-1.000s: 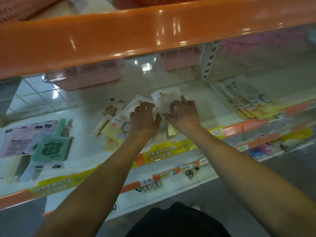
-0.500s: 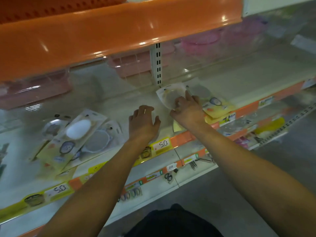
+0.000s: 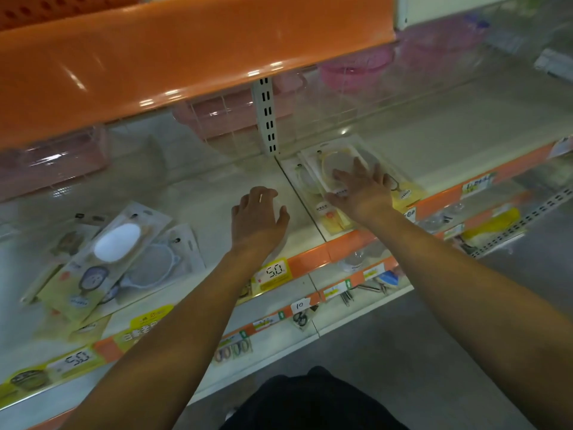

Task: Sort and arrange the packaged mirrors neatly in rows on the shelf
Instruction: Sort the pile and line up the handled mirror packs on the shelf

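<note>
Pink baskets (image 3: 229, 119) sit behind the packaged mirrors (image 3: 338, 169).

Glossy plastic mirror packs (image 3: 347, 169), shelf (image 3: 217, 193).

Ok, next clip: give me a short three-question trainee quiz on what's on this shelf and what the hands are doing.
1. True or false: the right hand lies flat, fingers spread, on the yellow mirror packs.
2. Which hand touches no package?
3. The loose mirror pile lies to which side of the left hand: A left, B right?

Key: 1 true; 2 left; 3 A.
</note>
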Motion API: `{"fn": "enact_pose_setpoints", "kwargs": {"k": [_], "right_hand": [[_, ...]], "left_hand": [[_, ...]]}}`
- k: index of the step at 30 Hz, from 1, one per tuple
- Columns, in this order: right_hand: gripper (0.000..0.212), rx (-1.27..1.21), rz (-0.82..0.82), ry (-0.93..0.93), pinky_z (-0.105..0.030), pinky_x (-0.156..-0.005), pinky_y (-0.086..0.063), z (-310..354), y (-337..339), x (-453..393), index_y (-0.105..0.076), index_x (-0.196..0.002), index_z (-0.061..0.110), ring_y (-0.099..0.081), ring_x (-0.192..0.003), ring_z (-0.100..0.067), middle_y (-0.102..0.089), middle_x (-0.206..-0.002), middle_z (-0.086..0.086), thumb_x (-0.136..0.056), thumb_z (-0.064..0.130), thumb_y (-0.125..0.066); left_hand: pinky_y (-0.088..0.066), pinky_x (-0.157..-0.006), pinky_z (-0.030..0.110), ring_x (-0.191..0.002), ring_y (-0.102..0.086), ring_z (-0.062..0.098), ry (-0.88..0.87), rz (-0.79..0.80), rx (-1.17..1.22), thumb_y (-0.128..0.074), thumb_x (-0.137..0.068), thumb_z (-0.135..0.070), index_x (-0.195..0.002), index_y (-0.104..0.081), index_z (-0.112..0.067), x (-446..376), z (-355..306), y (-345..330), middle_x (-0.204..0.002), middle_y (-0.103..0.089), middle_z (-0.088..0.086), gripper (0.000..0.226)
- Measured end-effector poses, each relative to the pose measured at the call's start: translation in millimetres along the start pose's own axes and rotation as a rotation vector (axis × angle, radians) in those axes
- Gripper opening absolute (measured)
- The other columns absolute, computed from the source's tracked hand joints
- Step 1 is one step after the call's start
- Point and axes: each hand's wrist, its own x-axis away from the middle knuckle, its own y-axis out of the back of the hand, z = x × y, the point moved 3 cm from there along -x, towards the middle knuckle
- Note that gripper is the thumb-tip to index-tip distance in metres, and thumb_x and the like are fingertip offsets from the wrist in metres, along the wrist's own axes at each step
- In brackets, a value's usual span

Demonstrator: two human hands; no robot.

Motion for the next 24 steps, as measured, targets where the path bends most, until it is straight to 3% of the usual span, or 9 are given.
{"fn": "enact_pose_setpoints", "kwargs": {"k": [2,6,12,14,20,24], "right_hand": [[0.058,-0.017,-0.030,0.007,-0.057,-0.117,-0.007,1,1,3,-0.029,-0.145,0.047,0.002,-0.146,-0.042,-0.007,-0.162,0.002,-0.091,0.065,-0.041],[0.045,-0.043,-0.225,0.056,-0.054,-0.115,-0.014,20,0,15,-0.046,-0.138,0.032,-0.015,-0.144,-0.040,-0.027,-0.156,-0.009,-0.096,0.048,-0.046],[0.034,-0.261,-0.389,0.244,-0.046,-0.094,-0.041,82,-5,42,-0.066,-0.115,0.016,-0.051,-0.120,-0.036,-0.059,-0.126,-0.008,-0.086,0.032,-0.061],[0.033,-0.306,-0.370,0.298,-0.044,-0.092,-0.045,107,-7,49,-0.064,-0.116,0.016,-0.052,-0.117,-0.033,-0.060,-0.123,-0.006,-0.087,0.031,-0.060],[0.039,-0.340,-0.188,0.428,-0.039,-0.096,-0.037,178,-31,68,-0.054,-0.128,0.021,-0.043,-0.124,-0.027,-0.050,-0.133,-0.001,-0.093,0.036,-0.052],[0.040,-0.324,-0.146,0.506,-0.039,-0.093,-0.038,221,-44,81,-0.054,-0.128,0.019,-0.046,-0.122,-0.029,-0.052,-0.132,-0.003,-0.092,0.035,-0.054]], "left_hand": [[-0.036,-0.096,0.038,-0.119,-0.047,0.022,-0.008,0.001,0.001,-0.048,-0.093,-0.038,-0.124,-0.051,-0.021,-1,-1,0,-0.131,-0.047,-0.001,0.036],[-0.035,-0.097,0.038,-0.120,-0.047,0.023,-0.013,-0.003,0.000,-0.048,-0.093,-0.037,-0.125,-0.051,-0.020,-1,5,3,-0.132,-0.047,0.000,0.036],[-0.035,-0.093,0.037,-0.118,-0.049,0.023,0.027,-0.047,-0.024,-0.048,-0.092,-0.038,-0.124,-0.052,-0.020,12,25,17,-0.130,-0.049,-0.001,0.036],[-0.035,-0.092,0.037,-0.117,-0.049,0.024,0.062,-0.073,-0.038,-0.049,-0.092,-0.037,-0.124,-0.052,-0.020,19,39,24,-0.130,-0.049,-0.001,0.037],[-0.041,-0.090,0.040,-0.113,-0.053,0.028,0.197,-0.142,-0.076,-0.051,-0.090,-0.039,-0.124,-0.053,-0.018,52,89,48,-0.128,-0.052,0.004,0.040],[-0.044,-0.083,0.042,-0.103,-0.058,0.033,0.266,-0.207,-0.119,-0.040,-0.084,-0.045,-0.118,-0.058,-0.015,84,124,62,-0.118,-0.058,0.008,0.049]]}}
